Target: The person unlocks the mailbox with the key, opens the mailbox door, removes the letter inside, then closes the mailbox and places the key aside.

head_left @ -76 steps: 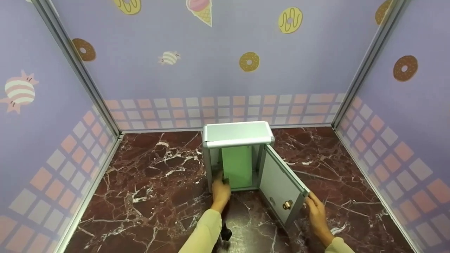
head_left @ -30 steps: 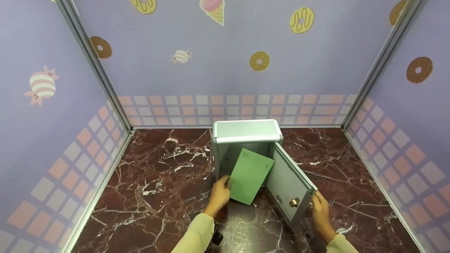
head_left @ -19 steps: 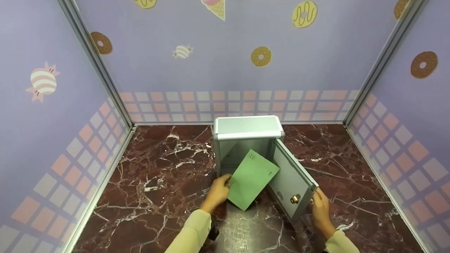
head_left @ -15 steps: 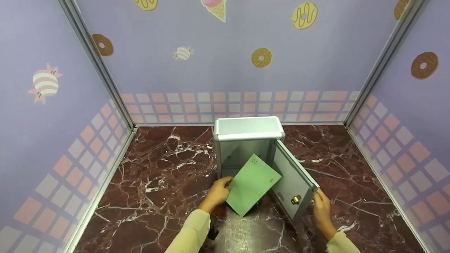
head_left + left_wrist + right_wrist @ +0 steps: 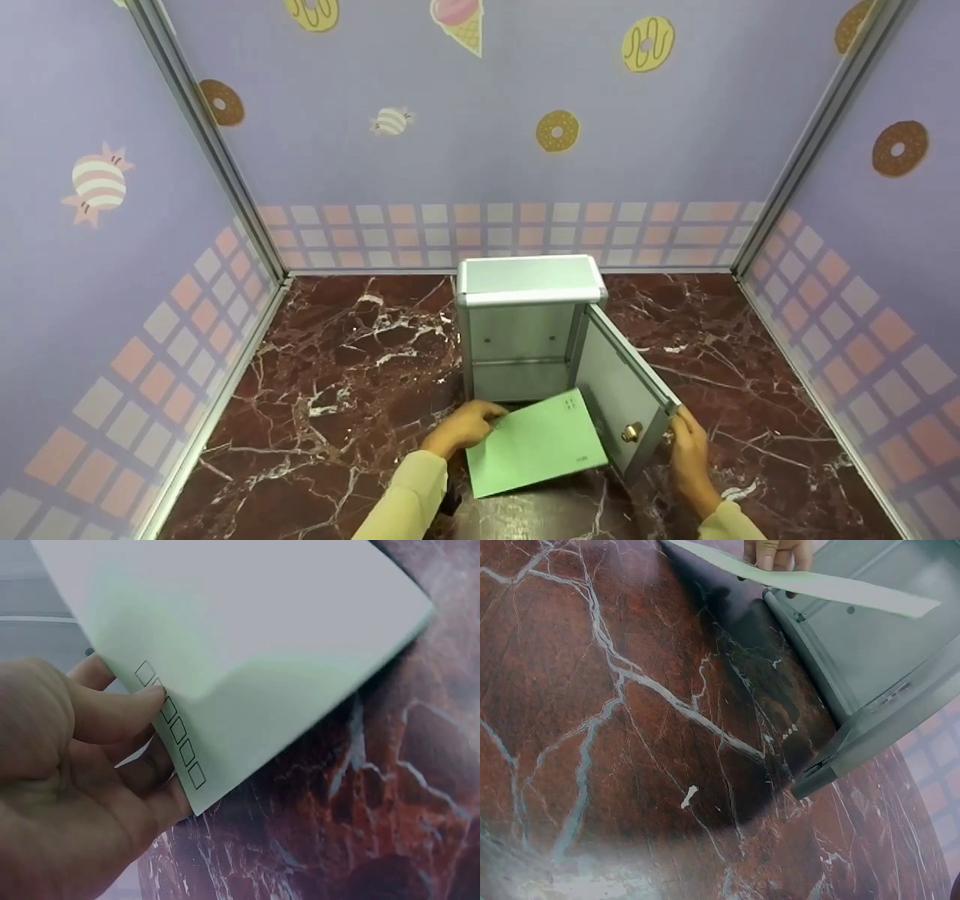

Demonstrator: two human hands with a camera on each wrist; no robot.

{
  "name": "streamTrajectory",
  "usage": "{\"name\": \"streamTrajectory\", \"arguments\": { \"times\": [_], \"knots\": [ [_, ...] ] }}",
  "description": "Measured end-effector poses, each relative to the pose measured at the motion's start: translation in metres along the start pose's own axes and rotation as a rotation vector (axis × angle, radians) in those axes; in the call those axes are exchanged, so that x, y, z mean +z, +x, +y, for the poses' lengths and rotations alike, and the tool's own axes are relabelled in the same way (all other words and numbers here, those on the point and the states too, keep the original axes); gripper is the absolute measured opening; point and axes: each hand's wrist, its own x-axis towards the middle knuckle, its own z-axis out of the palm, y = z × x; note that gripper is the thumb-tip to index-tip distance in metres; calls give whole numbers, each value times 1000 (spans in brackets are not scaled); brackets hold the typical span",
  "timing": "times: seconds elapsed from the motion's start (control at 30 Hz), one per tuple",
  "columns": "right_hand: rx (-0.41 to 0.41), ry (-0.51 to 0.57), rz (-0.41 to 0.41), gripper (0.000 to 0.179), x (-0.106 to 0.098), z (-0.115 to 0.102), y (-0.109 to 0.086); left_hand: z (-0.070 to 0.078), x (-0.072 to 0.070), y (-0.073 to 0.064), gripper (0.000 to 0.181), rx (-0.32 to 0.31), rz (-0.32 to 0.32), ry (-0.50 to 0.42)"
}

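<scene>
A green envelope (image 5: pixel 536 446) with printed postcode boxes tilts low in front of a silver metal mailbox (image 5: pixel 529 277). My left hand (image 5: pixel 465 427) pinches its edge; in the left wrist view the thumb lies on the printed face and the fingers are behind. The mailbox door (image 5: pixel 622 390) is swung out to the right, with a brass lock (image 5: pixel 632 432) on its inner side. At the door's free edge, my right hand (image 5: pixel 688 457) holds on with its fingers near the upper corner. In the right wrist view the envelope (image 5: pixel 855 594) appears nearly edge-on, and most of the right hand is out of frame.
The mailbox stands on a dark red marbled tabletop (image 5: pixel 360 420) near the back wall (image 5: pixel 450 165). Purple panels with sweets printed on them enclose the table at the left, back and right. The mailbox interior shows its bare back panel (image 5: pixel 517 337).
My left hand has drawn the envelope out of the mailbox, down and toward me, turning it from upright to nearly sideways. The right hand stays at the door, which has hardly moved.
</scene>
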Motion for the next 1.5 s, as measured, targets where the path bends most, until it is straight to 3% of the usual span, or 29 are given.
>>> {"name": "streamTrajectory", "arguments": {
  "times": [0.2, 0.4, 0.7, 0.97, 1.17, 1.33, 1.5],
  "knots": [
    [-13, 6, 9, 37, 0, 2, -2, 0, 4, -4, 33, -22, -13, 51],
    [1, -7, 2, 39, 1, 2, -2, -1, 9, -4, 55, -25, -6, 170],
    [12, -100, 8, 39, 2, 3, 1, -1, 15, -6, 63, -45, -9, 198],
    [55, -49, -14, 40, 2, 4, -1, -2, 20, -8, 64, -35, -1, 229],
    [42, 33, -30, 40, 2, 4, -2, -4, 25, -10, 67, -32, 5, 243],
    [18, 11, -4, 34, 3, 6, -4, -5, 27, -12, 68, -39, 23, 232],
    [-9, 17, 1, 34, 5, 7, -6, -7, 29, -14, 68, -4, 41, 248]
  ]
}}
